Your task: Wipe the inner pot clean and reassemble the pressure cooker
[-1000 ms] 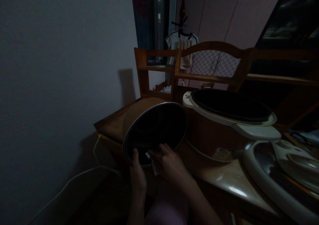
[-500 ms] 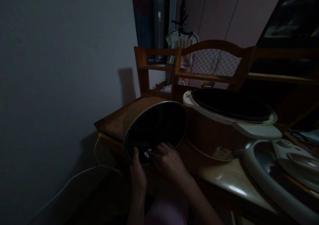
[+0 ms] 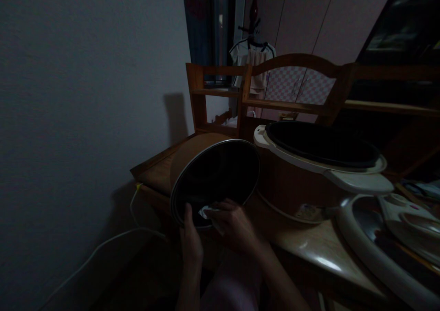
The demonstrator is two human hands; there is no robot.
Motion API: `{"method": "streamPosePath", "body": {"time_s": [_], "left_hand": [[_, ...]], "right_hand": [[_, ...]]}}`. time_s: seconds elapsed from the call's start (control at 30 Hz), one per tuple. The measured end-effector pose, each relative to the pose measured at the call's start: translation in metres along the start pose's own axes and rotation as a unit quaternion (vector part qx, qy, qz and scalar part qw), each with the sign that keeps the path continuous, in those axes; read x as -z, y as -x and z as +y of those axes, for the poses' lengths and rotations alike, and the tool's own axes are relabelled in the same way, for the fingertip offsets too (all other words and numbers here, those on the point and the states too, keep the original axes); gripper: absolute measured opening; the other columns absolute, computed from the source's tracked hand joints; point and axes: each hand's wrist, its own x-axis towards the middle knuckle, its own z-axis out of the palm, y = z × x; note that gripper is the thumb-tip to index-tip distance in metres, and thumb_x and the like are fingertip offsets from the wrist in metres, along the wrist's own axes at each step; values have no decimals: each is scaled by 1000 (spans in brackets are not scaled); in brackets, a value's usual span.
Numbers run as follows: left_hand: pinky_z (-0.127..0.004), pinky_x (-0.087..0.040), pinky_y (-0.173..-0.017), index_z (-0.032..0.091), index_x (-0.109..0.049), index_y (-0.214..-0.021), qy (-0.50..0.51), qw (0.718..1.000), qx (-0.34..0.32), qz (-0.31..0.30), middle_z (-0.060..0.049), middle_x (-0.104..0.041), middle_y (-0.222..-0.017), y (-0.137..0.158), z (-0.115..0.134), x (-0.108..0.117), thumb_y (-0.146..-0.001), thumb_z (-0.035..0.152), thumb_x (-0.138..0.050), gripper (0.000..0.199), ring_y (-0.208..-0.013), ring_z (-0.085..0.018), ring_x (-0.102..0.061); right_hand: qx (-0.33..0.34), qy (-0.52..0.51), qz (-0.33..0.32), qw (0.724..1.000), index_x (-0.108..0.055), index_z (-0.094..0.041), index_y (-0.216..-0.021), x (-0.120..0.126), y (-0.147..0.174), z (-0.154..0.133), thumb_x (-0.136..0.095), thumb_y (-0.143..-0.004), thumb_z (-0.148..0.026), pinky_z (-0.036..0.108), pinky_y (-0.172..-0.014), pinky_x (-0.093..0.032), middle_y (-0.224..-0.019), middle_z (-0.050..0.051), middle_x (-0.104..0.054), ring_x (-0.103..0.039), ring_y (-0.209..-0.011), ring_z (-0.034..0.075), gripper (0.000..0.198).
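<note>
A round cooker inner pot point(image 3: 223, 173) with a dark inside and a brownish outside lies tipped on the table, its mouth turned toward me. My left hand point(image 3: 191, 240) grips the pot's lower left rim, thumb over the edge and fingers hidden behind it. In my right hand point(image 3: 232, 219), pinched between the fingers, is a crumpled white tissue point(image 3: 205, 211), held at the lower rim of the pot. Part of the tissue also hangs below that hand.
Right of the pot stands a cooker body point(image 3: 292, 182) with pale handles and a dark opening. Its lid point(image 3: 374, 242) lies at the table's right front. Behind rises a wooden shelf point(image 3: 292, 63). A pale cable point(image 3: 113, 237) hangs by the left wall.
My right hand has shifted slightly, and more of the white tissue shows in its fingers. The pot and my left hand stay almost in place.
</note>
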Motion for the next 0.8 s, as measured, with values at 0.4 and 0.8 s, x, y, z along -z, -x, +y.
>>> {"method": "streamPosePath", "body": {"time_s": [0.4,0.8], "left_hand": [[-41,-31,-117,13,-59,-135,-15,1000,27,2,-11,-62,-137,1,5,-1,-90,55,-53,61,-134,-25,-50],[-38,-26,-120,13,-58,-135,-19,1000,11,-6,-11,-57,-143,2,2,1,-90,55,-53,61,-141,-24,-42]], "right_hand": [[-26,-2,-10,1000,-63,-32,-132,0,0,-4,-62,-93,-11,28,-89,-48,-120,2,-66,-57,-105,19,44],[-79,74,39,993,-57,-32,-138,-13,14,-23,-57,-96,-13,32,-95,-52,-136,8,-54,-60,-114,20,46]]}}
